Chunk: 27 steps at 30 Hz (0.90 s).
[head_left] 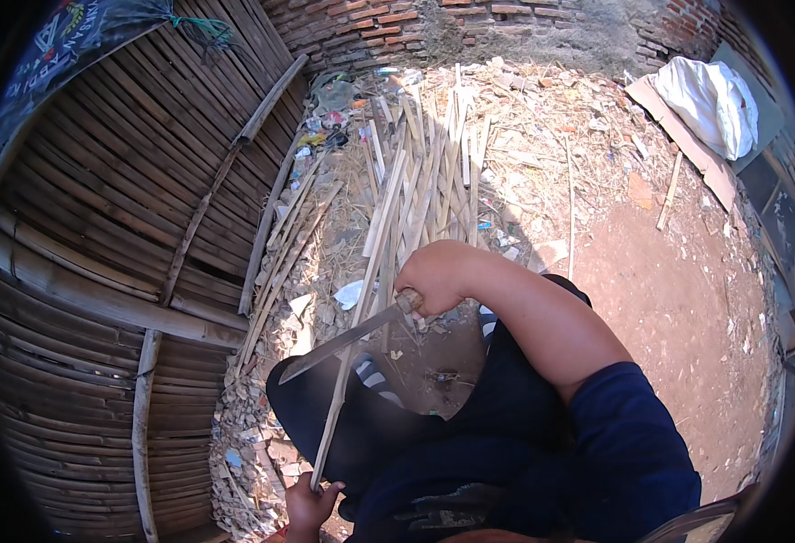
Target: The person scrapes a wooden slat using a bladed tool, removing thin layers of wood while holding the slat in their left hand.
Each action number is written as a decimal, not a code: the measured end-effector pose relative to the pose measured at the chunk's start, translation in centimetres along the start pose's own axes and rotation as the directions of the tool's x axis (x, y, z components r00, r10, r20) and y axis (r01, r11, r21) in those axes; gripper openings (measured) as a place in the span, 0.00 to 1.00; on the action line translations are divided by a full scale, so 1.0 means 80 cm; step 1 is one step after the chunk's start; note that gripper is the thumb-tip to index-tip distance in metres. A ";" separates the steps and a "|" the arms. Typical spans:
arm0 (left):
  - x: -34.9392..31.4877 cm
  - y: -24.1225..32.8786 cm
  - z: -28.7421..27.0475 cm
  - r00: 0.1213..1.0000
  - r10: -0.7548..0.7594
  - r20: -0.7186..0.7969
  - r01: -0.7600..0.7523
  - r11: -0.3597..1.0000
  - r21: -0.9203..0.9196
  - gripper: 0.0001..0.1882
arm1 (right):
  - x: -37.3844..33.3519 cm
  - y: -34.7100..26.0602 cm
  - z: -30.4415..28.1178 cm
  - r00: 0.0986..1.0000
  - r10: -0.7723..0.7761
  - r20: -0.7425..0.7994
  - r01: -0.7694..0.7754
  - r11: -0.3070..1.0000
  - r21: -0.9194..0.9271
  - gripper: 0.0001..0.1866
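My right hand [440, 275] grips the wooden handle of a machete [339, 346], whose long grey blade slants down to the left over my dark-clad knee. The blade crosses a thin bamboo strip [332, 418]; I cannot tell whether it cuts into it. Near the lower edge, my left hand [308, 506] is closed on the strip's near end. From there the strip slopes up and away towards a pile of pale bamboo strips [425, 185] lying lengthwise on the ground ahead.
A slatted bamboo wall [99, 226] rises along the left. Rubble and scraps cover the ground beside it. A brick wall [470, 32] closes off the back. At the far right a white sack [709, 109] rests on a brown board [687, 145].
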<state>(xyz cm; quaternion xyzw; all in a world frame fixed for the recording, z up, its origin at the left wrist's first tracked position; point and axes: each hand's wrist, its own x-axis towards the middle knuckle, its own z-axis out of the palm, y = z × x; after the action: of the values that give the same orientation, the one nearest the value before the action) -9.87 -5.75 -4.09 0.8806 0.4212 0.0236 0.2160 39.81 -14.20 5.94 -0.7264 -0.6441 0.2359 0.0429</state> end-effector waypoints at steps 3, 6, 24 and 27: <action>-0.001 -0.007 0.002 1.000 0.007 -0.012 -0.007 1.000 -0.030 0.27 | 0.012 0.063 0.004 0.996 0.051 -0.067 -0.038 0.983 0.179 0.24; 0.003 -0.003 0.003 0.999 0.014 -0.029 -0.015 1.000 -0.014 0.28 | 0.019 0.132 0.003 0.913 0.316 -0.258 -0.196 0.895 0.400 0.26; -0.003 0.009 0.002 0.997 0.012 -0.075 -0.004 0.995 0.103 0.28 | -0.003 0.115 -0.016 0.925 0.326 -0.193 -0.250 0.907 0.338 0.30; -0.001 0.008 0.003 0.998 -0.002 -0.059 0.007 0.997 0.073 0.28 | -0.001 0.114 -0.011 0.929 0.279 -0.244 -0.196 0.928 0.316 0.29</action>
<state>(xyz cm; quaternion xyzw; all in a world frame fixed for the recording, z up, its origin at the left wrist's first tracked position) -9.41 -6.28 -4.05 0.8859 0.4300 0.0338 0.1710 48.50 -15.61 3.38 -0.8120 -0.4967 0.2228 0.2105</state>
